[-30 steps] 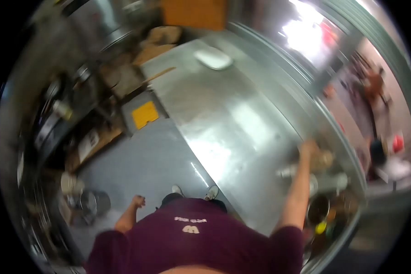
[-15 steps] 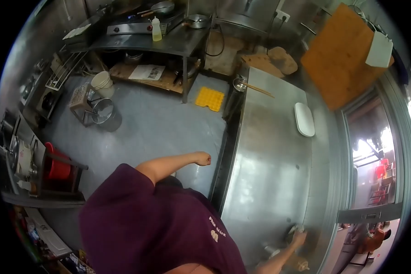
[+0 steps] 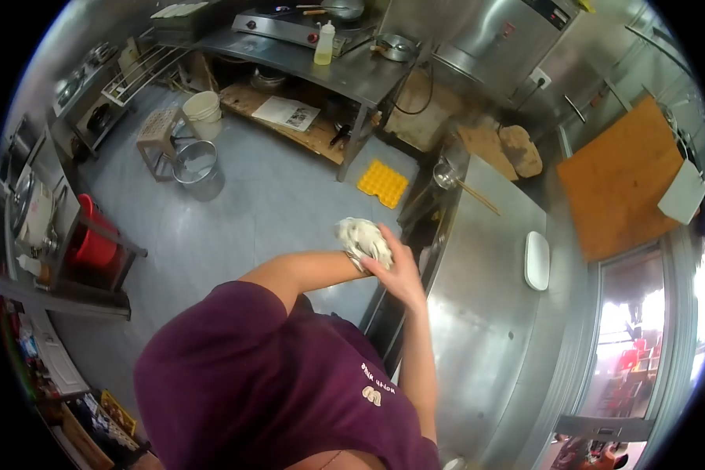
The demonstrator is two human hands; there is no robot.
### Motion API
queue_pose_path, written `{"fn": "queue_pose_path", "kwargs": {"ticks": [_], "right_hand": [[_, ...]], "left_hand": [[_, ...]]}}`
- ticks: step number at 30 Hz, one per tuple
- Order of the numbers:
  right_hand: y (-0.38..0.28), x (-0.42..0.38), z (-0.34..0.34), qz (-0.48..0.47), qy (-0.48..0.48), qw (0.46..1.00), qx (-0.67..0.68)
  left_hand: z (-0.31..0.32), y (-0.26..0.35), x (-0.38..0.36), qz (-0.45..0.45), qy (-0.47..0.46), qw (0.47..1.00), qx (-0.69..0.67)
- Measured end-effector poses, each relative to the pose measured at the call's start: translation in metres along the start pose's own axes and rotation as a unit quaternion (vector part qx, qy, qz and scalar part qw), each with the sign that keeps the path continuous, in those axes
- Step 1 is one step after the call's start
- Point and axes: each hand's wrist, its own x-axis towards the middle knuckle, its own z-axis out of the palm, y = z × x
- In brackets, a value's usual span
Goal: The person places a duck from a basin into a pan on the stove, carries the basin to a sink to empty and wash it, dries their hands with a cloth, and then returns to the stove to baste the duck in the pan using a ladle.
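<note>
A crumpled white cloth (image 3: 362, 237) sits over my left hand (image 3: 352, 259), hiding its fingers. My left forearm reaches in from the left. My right hand (image 3: 401, 276) comes up from below and grips the cloth, fingers pressed on its right side. Both hands meet in front of my chest, above the grey floor and just left of the steel counter (image 3: 478, 329). I am wearing a purple shirt.
A white oval plate (image 3: 536, 260) lies on the counter. A yellow tray (image 3: 382, 183), a steel bucket (image 3: 198, 169) and a white pail (image 3: 204, 105) stand on the floor. A red tub (image 3: 92, 243) is at left. A squeeze bottle (image 3: 323, 43) stands on the stove table; an orange board (image 3: 615, 182) leans at right.
My right hand left the counter's near end and came up to my left hand, which has risen. The white cloth now lies between them. The view has swung left.
</note>
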Motion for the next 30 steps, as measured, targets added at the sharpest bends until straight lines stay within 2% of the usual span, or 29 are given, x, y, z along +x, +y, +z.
{"fn": "queue_pose_path", "kwargs": {"ticks": [1, 4, 7, 11, 12, 15, 16, 17, 18, 19, 20, 21, 22, 23, 24, 25, 27, 29, 30], "right_hand": [[0.003, 0.010, 0.017, -0.041, 0.026, 0.995, -0.091], [-0.017, 0.028, 0.042, -0.028, 0.024, 0.995, -0.088], [-0.027, 0.038, 0.058, -0.068, -0.010, 0.996, 0.050], [-0.079, 0.031, 0.059, -0.140, -0.079, 0.974, 0.160], [-0.089, 0.028, 0.055, -0.132, -0.102, 0.967, 0.191], [-0.080, 0.025, 0.054, -0.185, -0.056, 0.969, 0.151], [-0.060, 0.028, 0.059, -0.089, -0.041, 0.971, 0.216], [-0.040, 0.033, 0.059, -0.048, 0.016, 0.981, 0.187], [-0.025, 0.043, 0.049, -0.164, 0.109, 0.977, -0.085], [0.004, 0.050, 0.046, -0.126, 0.154, 0.974, -0.110], [0.031, 0.057, 0.038, -0.048, 0.165, 0.985, -0.005], [0.067, 0.062, 0.028, 0.003, 0.198, 0.980, 0.006], [0.069, 0.059, 0.009, 0.034, 0.234, 0.969, -0.064], [0.080, 0.057, -0.003, 0.050, 0.262, 0.960, -0.079], [0.103, 0.059, -0.014, 0.066, 0.285, 0.955, -0.044], [0.114, 0.056, -0.025, 0.073, 0.307, 0.949, -0.016], [0.118, 0.052, -0.038, 0.077, 0.361, 0.929, 0.038], [0.113, 0.049, -0.048, 0.097, 0.393, 0.896, 0.181], [0.110, 0.048, -0.054, 0.122, 0.395, 0.890, 0.193]], "left_hand": [[-0.006, -0.008, -0.005, -0.008, 0.017, 1.000, -0.001], [-0.023, -0.024, -0.021, -0.035, 0.061, 0.998, -0.006], [-0.035, -0.035, -0.037, -0.058, 0.092, 0.994, -0.011], [-0.045, -0.042, -0.055, -0.085, 0.120, 0.989, -0.012], [-0.048, -0.046, -0.060, -0.098, 0.124, 0.987, -0.010], [-0.053, -0.054, -0.082, -0.134, 0.140, 0.981, -0.004], [-0.055, -0.056, -0.091, -0.151, 0.144, 0.978, -0.002], [-0.061, -0.056, -0.097, -0.161, 0.150, 0.975, 0.001], [-0.070, -0.054, -0.099, -0.163, 0.153, 0.975, 0.003], [-0.082, -0.051, -0.094, -0.154, 0.152, 0.976, 0.002], [-0.098, -0.045, -0.081, -0.122, 0.148, 0.981, 0.001], [-0.114, -0.039, -0.061, -0.069, 0.117, 0.990, -0.026], [-0.108, -0.047, -0.029, 0.051, 0.140, 0.989, -0.015], [-0.093, -0.057, -0.002, 0.140, 0.246, 0.959, -0.006], [-0.047, -0.088, 0.049, 0.073, 0.277, 0.958, 0.026], [-0.067, -0.072, 0.026, 0.079, 0.224, 0.968, -0.086], [-0.092, -0.053, 0.030, -0.075, 0.147, 0.969, -0.185], [-0.102, -0.035, 0.035, -0.071, 0.303, 0.882, -0.355], [-0.109, -0.023, 0.033, -0.048, 0.290, 0.827, -0.479]]}}
